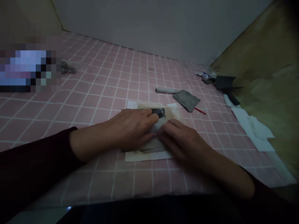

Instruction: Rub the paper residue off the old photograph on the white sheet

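Observation:
A pale, brown-stained sheet (149, 155) lies on the tablecloth in front of me, with further layers on top of it. My left hand (134, 127) rests on these layers, its fingers bent over a dark, glossy piece with light mottling (161, 112). Close beside it, my right hand (178, 135) has its fingertips drawn together at a whitish, thin piece (158, 124) between the two hands. The right hand is slightly blurred, and whatever its fingertips pinch is hidden. Much of the layered sheet is covered by both hands.
Beyond my hands lie a grey square piece (186, 99), a pale tube (166, 90) and a red stick (200, 110). Black tools (225, 82) and white papers (253, 127) lie along the right side. A small ring (151, 68) sits farther back on the pink checked cloth (105, 93).

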The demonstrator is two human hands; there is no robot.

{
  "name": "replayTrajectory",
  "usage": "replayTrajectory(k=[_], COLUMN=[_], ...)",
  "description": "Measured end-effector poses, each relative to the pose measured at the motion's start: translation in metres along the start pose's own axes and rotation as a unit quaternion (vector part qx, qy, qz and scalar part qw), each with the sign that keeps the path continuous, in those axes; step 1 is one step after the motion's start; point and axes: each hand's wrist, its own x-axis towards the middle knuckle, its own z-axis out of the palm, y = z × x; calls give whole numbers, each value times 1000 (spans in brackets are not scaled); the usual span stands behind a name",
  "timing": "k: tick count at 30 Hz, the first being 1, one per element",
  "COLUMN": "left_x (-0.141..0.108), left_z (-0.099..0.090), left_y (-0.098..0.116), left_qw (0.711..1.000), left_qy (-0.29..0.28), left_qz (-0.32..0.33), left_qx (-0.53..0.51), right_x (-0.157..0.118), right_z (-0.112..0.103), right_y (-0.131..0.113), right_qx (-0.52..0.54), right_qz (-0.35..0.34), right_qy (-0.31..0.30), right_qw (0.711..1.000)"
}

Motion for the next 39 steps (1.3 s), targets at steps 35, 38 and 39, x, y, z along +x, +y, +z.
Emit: replayTrajectory(k=[35,38,39], left_x=[-2,-1,-1], left_z=[-1,-1,-1], left_y=[0,1,1], left_qw=[1000,1000,1000], left_qy=[-4,-5,-3], left_qz=[-1,-2,-1], left_qx=[-12,-6,-6], right_x=[-5,0,-1], right_z=[-6,-2,-3], right_y=[8,4,6], right_qx=[-31,-15,-16], right_qz=[37,17,16], right_qy=[-14,-2,2], right_qw=[999,1000,1000])
